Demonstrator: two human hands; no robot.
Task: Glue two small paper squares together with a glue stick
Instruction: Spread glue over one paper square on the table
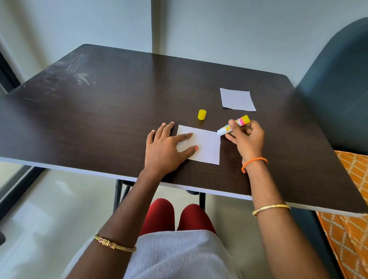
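Cap (202, 114) behind near paper (206, 148), far paper (237, 99) right

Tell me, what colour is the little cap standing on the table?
Yellow. The cap shows best in the head view, standing apart from the glue stick.

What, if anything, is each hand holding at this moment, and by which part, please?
The right hand grips the uncapped glue stick around its barrel. The left hand holds nothing; its straight fingers press the near paper square flat.

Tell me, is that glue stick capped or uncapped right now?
Uncapped. The glue stick in the right hand shows its bare white tip at the near paper square, and the yellow cap stands apart on the table.
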